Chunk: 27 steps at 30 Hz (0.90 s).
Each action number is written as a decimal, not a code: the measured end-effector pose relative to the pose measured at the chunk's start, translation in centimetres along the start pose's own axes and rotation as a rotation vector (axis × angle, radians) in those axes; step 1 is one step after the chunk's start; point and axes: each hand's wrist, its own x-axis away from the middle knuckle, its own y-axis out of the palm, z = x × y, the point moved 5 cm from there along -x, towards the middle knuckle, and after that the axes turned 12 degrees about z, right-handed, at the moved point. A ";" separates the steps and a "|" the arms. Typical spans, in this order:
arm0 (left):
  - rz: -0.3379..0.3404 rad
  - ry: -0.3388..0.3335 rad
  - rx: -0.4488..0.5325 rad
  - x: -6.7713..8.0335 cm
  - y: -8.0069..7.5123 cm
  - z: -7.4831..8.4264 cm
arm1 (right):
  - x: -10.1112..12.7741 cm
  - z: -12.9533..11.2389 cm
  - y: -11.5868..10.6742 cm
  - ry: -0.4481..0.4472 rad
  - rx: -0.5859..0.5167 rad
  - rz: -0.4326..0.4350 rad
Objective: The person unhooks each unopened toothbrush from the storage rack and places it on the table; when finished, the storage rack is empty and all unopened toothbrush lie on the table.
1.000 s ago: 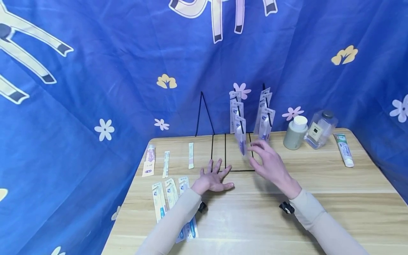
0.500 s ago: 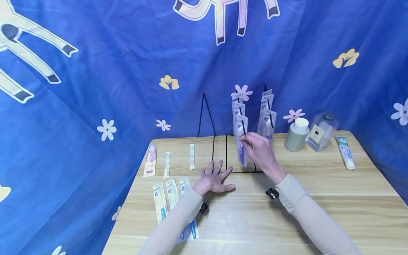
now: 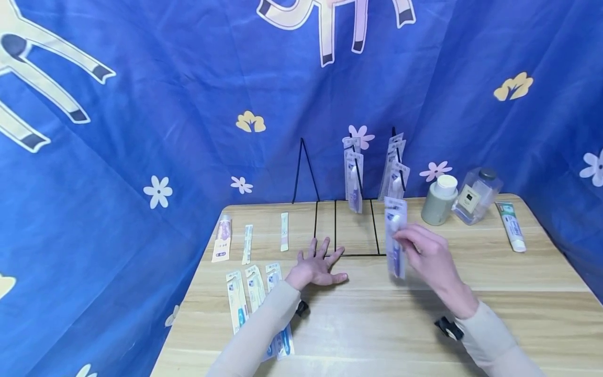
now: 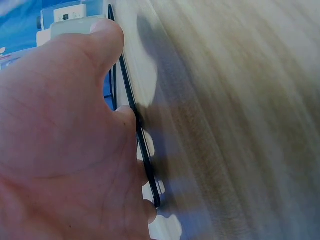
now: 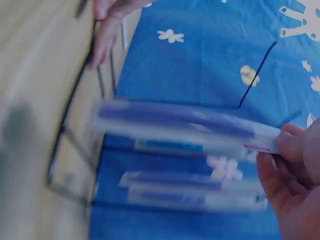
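Observation:
My right hand [image 3: 431, 256] pinches a packaged toothbrush [image 3: 394, 262] with a purple handle, raised in front of a black wire rack [image 3: 335, 225]. In the right wrist view this pack [image 5: 175, 120] is blurred, with thumb and fingers on its end. My left hand [image 3: 315, 267] rests with spread fingers on the rack's front base bar. Other packaged toothbrushes hang from the rack's middle hook [image 3: 354, 183] and right hook [image 3: 397, 180]. The rack's left upright [image 3: 301, 167] bears nothing. Blue-handled toothbrush packs [image 3: 235, 298] lie partly under my left forearm.
A purple toothpaste tube [image 3: 222, 235] and two slim sachets [image 3: 247, 243] lie at the back left. Behind my right hand stand a grey bottle with a white cap [image 3: 439, 201] and a clear bottle with a dark cap [image 3: 476, 196]. A green-and-white toothpaste tube [image 3: 511, 228] lies farther right.
My right hand reached the middle hook, took hold of its front toothbrush pack, and brought it off toward the right and nearer me. The left hand stays in place.

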 end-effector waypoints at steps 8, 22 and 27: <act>-0.002 0.013 -0.017 0.4 -0.8 0.4 | 5.9 6.9 -4.5 0.510 0.137 -0.287; -0.003 0.016 -0.023 0.4 -0.8 0.4 | 11.2 11.4 -2.8 0.702 0.203 -0.613; -0.003 0.012 -0.021 0.5 -0.8 0.4 | 11.3 11.7 -2.8 0.684 0.273 -0.662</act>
